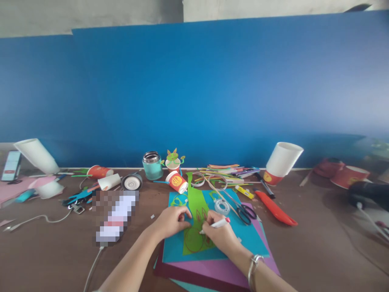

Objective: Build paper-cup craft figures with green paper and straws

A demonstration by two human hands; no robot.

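Note:
A sheet of green paper point(199, 201) lies on a stack of coloured paper, with red outlines of long ears and a circle point(193, 240) drawn on it. My right hand point(221, 234) grips a white marker point(218, 223) with a red end, its tip down at the paper beside the circle. With fingers curled, my left hand point(174, 221) holds the sheet at its left edge. Right of the sheet are a roll of clear tape point(222, 207) and black-handled scissors point(246, 214). Some fingertips of both hands are hidden.
Beyond the blue sheet point(252, 239) lie paper strips point(231, 172), a yellow cutter point(244, 192) and a red-orange object point(275, 209). Paper cups point(177, 182), a turquoise thermos point(152, 166) and stacked cups point(282, 162) stand or lie toward the blue panel. A cabled phone point(117, 219) is at left.

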